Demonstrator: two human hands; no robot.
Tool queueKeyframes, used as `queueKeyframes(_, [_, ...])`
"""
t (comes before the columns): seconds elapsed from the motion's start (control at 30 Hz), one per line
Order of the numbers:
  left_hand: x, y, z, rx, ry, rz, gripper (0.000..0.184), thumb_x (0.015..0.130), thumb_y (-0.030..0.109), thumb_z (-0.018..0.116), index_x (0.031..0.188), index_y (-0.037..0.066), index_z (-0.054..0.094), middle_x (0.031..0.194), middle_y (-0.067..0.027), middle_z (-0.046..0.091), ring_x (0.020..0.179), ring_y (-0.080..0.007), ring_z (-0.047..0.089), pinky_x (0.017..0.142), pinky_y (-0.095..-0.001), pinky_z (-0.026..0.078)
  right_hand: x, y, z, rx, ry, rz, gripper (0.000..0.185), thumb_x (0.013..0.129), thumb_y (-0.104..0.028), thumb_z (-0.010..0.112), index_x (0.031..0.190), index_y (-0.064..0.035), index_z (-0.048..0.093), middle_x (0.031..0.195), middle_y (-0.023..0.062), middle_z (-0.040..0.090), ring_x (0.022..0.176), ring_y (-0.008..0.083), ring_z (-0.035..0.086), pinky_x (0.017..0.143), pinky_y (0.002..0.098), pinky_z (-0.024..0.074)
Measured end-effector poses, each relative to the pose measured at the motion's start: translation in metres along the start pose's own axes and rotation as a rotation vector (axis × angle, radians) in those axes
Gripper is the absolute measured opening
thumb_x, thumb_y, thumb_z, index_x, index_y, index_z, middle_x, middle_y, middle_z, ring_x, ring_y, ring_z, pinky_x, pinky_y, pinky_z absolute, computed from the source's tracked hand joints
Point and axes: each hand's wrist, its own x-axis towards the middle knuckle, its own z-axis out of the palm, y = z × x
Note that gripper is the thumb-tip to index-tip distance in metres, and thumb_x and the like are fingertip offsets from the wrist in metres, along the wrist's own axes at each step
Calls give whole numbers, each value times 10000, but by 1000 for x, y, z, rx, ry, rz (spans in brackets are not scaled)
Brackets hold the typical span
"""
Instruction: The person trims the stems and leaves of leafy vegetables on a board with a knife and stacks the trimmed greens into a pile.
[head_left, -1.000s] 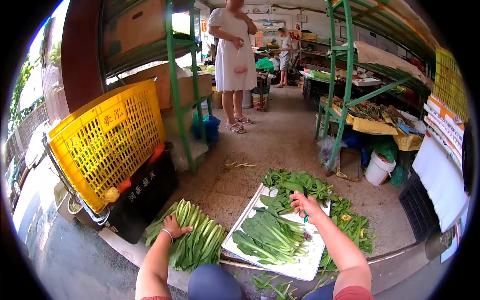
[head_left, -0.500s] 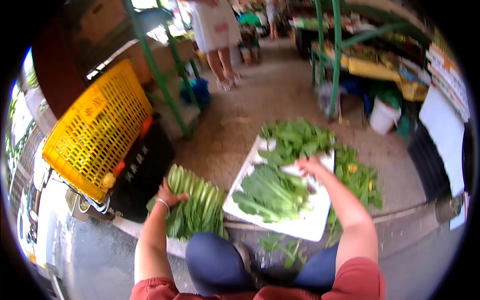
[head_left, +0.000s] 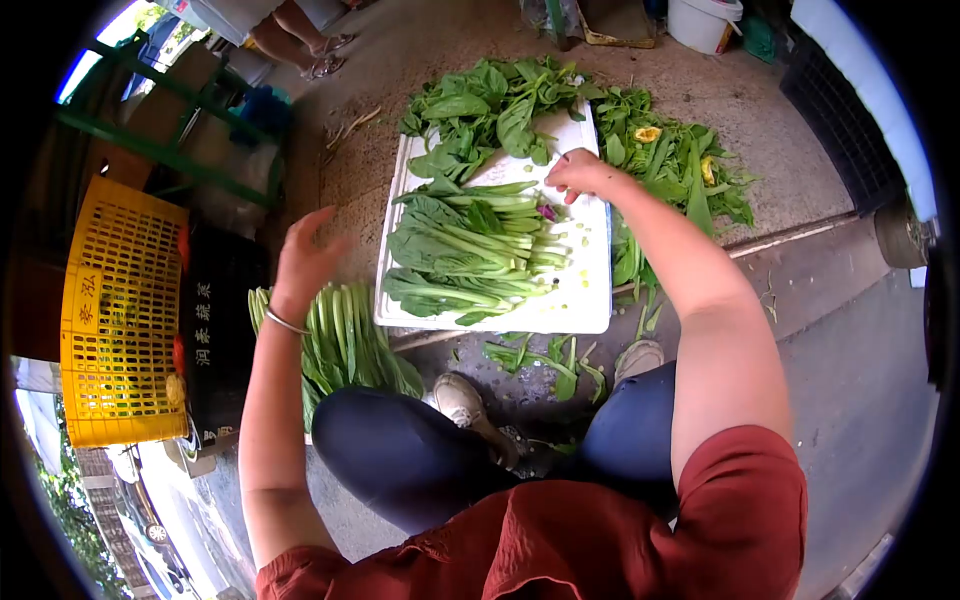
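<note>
Fingers of right hand (head_left: 578,177) curled over white tray (head_left: 588,300); cannot tell whether holding anything. Left hand (head_left: 306,262) spread, blurred, near stalk bundle (head_left: 345,335). Leafy greens (head_left: 425,240) lie near-left of right fingers: probably light, limp, easily bruised; firmer stems (head_left: 503,262) likely better to grasp.
</note>
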Motion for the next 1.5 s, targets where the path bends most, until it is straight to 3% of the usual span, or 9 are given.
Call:
queueKeyframes(0.13, [-14, 116, 52, 130, -274, 305, 551, 703, 307, 725, 1167, 86, 529, 1299, -194, 387, 1203, -293, 389, 988, -367, 334, 17, 5, 26, -205, -143, -75, 362, 672, -287, 723, 912, -39, 615, 853, 85, 640, 620, 138, 605, 586, 279, 473])
queueKeyframes(0.3, [-5, 73, 109, 426, -351, 239, 645, 653, 447, 723, 1185, 146, 517, 1322, -253, 325, 1262, -369, 281, 1029, -417, 278, 26, 5, 36, -561, -90, -254, 279, 662, -235, 745, 800, -17, 638, 723, 97, 648, 593, 134, 602, 625, 291, 487])
queueKeyframes(0.4, [18, 49, 106, 392, -343, 191, 640, 663, 454, 706, 1173, 115, 521, 1280, -266, 374, 1229, -383, 316, 1019, -411, 287, 28, -8, 27, -136, -7, -203, 296, 651, -213, 754, 822, -13, 618, 712, 84, 640, 566, 156, 616, 559, 277, 489])
queueKeyframes(0.63, [43, 56, 107, 181, 63, 232, 666, 667, 252, 721, 1235, 52, 438, 1241, -247, 411, 1171, -372, 382, 994, -387, 328, -13, -100, 28, 56, 193, -440, 258, 711, -159, 709, 859, 10, 582, 738, 70, 626, 549, 120, 596, 506, 255, 477])
queueKeyframes(0.83, [34, 114, 91, 218, 433, 376, 703, 720, 235, 683, 1320, 124, 335, 1349, -145, 349, 1282, -351, 262, 1009, -496, 271, -78, -157, 29, 207, 203, -673, 204, 740, -72, 674, 865, 42, 560, 712, 66, 608, 563, 112, 585, 504, 237, 469])
queueKeyframes(0.93, [31, 123, 86, 265, 548, 512, 564, 753, 221, 651, 1260, 146, 418, 1275, -119, 442, 1225, -314, 366, 987, -529, 271, -99, -163, 28, 250, 130, -725, 180, 767, -67, 651, 887, 38, 567, 721, 48, 598, 565, 102, 569, 506, 228, 460])
queueKeyframes(1.03, [26, 126, 82, -18, 367, 421, 347, 805, 238, 589, 1122, 120, 516, 964, -109, 581, 876, -283, 567, 820, -414, 409, -97, -160, 27, 145, 178, -808, 234, 824, -181, 625, 949, 10, 575, 769, 21, 581, 638, 69, 514, 553, 200, 423])
queueKeyframes(1.17, [27, 118, 77, -347, 187, 410, 324, 850, 233, 541, 1128, 74, 495, 890, -168, 583, 833, -342, 564, 700, -385, 447, -125, -170, 27, 194, -5, -795, 455, 903, -404, 458, 1138, -20, 523, 726, -13, 490, 588, 49, 404, 520, 176, 347])
queueKeyframes(1.5, [-4, 112, 46, -182, 176, 394, 329, 889, 250, 496, 1137, 35, 473, 770, -143, 574, 699, -242, 574, 641, -334, 451, -122, -170, 47, 272, -230, -741, 455, 900, -332, 500, 1236, -25, 478, 672, -35, 489, 591, 36, 415, 512, 185, 333])
